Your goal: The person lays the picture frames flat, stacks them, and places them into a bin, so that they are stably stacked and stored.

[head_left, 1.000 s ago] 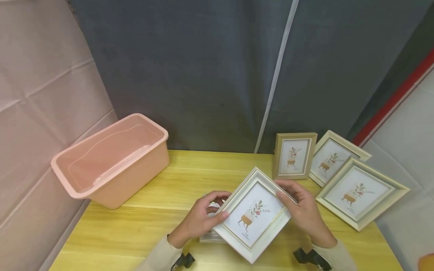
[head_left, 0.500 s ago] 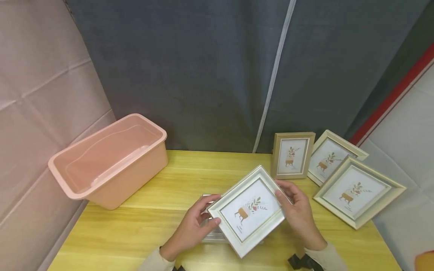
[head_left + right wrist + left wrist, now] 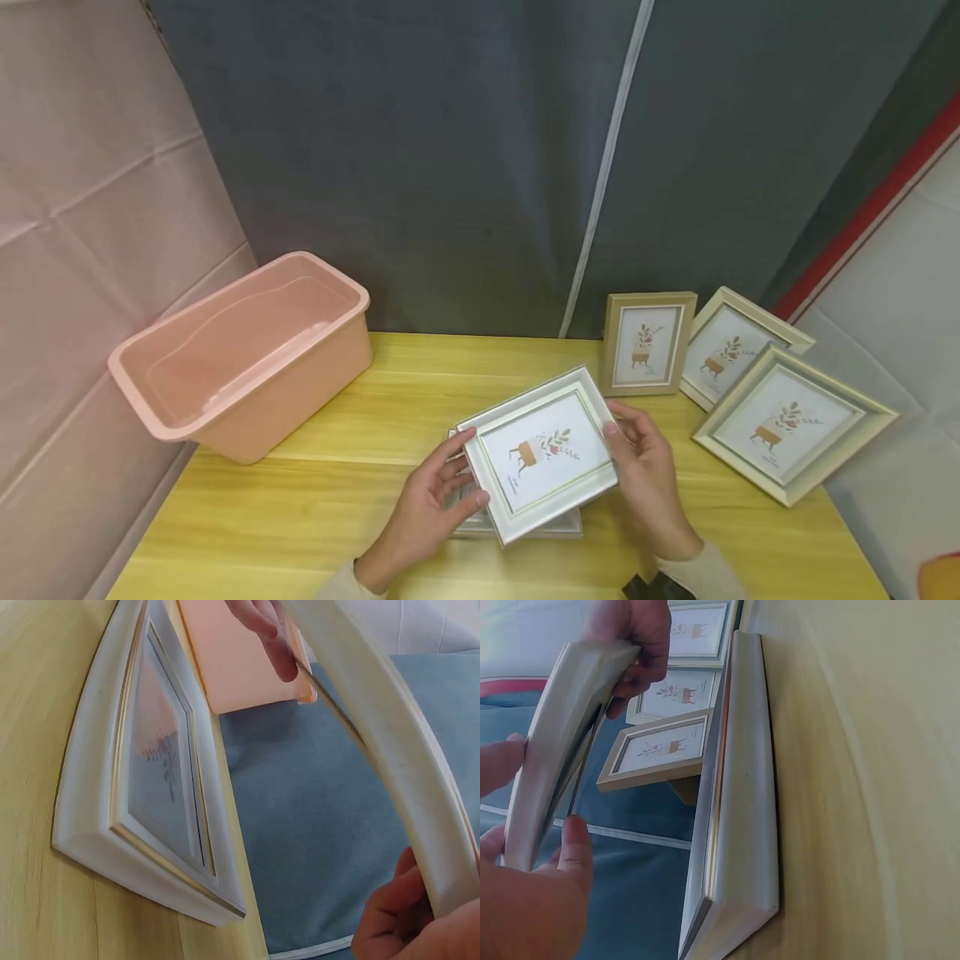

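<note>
White frame (image 3: pixel 543 455) | pinched at opposite ends, between left hand (image 3: pixel 422 510) and right hand (image 3: pixel 649 483) | it's swung nearer lengthwise (lower frame (image 3: pixel 561 526) peeking out further below the grip!), so handling looks mid-turn

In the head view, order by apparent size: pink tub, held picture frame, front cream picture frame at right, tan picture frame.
1. Pink tub
2. Held picture frame and front cream picture frame: too alike to rank
3. Tan picture frame
</note>
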Available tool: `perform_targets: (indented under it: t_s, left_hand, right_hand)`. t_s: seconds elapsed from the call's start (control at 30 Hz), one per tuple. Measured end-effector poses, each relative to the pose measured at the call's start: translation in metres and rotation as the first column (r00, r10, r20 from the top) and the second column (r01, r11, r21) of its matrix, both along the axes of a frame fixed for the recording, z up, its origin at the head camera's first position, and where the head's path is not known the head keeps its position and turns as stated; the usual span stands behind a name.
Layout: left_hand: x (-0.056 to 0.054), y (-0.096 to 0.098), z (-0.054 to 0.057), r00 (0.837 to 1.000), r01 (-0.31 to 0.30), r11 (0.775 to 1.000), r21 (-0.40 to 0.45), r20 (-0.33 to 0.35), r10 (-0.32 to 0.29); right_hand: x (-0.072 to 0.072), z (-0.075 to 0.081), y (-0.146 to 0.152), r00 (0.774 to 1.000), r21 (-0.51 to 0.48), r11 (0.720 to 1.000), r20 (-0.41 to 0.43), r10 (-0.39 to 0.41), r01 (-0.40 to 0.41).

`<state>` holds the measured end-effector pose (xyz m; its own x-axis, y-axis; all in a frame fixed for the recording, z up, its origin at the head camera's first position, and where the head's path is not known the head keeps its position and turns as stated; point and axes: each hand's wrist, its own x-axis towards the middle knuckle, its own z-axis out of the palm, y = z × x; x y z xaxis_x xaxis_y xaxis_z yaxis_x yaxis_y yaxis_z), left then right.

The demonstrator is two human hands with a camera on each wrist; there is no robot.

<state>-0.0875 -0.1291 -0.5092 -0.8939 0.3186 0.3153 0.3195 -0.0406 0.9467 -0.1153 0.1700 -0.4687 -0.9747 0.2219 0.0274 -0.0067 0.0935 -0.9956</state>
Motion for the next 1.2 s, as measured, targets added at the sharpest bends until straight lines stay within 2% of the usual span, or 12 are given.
perform_targets:
  t_s: [0.1,0.2,0.3,0.37,0.53,0.7,0.83,0.93,1.07,1.2]
  left_hand:
    - [0.0,0.001,-0.001,1.0,0.013,1.0,0.022,0.018,-0.013]
    - [0.0,0.002,0.0,0.995,0.017,0.999,0.047,0.094,-0.021]
    - [0.001,0.001,0.003,0.982,0.007,0.998,0.063,0.187,-0.018]
    - [0.001,0.0,0.003,0.977,-0.003,0.998,0.06,0.212,-0.01]
    - [0.001,-0.002,0.003,0.976,-0.035,0.998,0.051,0.215,0.023]
    - [0.0,-0.008,0.006,0.965,-0.134,0.991,0.015,0.228,0.127]
    - [-0.001,-0.013,0.008,0.957,-0.167,0.985,-0.03,0.236,0.17]
    - [-0.002,-0.017,0.009,0.953,-0.179,0.982,-0.058,0.238,0.188]
    - [-0.002,-0.02,0.008,0.94,-0.213,0.973,-0.087,0.252,0.228]
    - [-0.002,-0.024,0.007,0.929,-0.236,0.965,-0.113,0.264,0.258]
  right_hand:
    - [0.001,-0.001,-0.002,1.0,-0.041,0.999,-0.001,0.006,-0.006]
    - [0.001,-0.003,-0.002,1.0,-0.046,0.999,-0.003,0.005,-0.005]
    - [0.002,-0.005,-0.002,1.0,-0.02,1.0,0.002,-0.002,0.002]
    - [0.002,-0.006,-0.002,1.0,-0.001,1.0,0.004,-0.002,0.002]
    - [0.003,-0.009,0.001,1.0,0.019,1.0,-0.01,0.024,-0.024]
    - [0.006,-0.011,0.003,0.994,0.061,0.993,-0.026,0.104,-0.102]
    - [0.008,-0.013,0.005,0.985,0.122,0.978,-0.018,0.17,-0.167]
    - [0.008,-0.015,0.005,0.983,0.187,0.967,-0.026,0.18,-0.172]
    - [0.008,-0.017,0.005,0.983,0.262,0.951,-0.038,0.178,-0.162]
    - [0.008,-0.02,0.005,0.98,0.267,0.945,-0.012,0.198,-0.188]
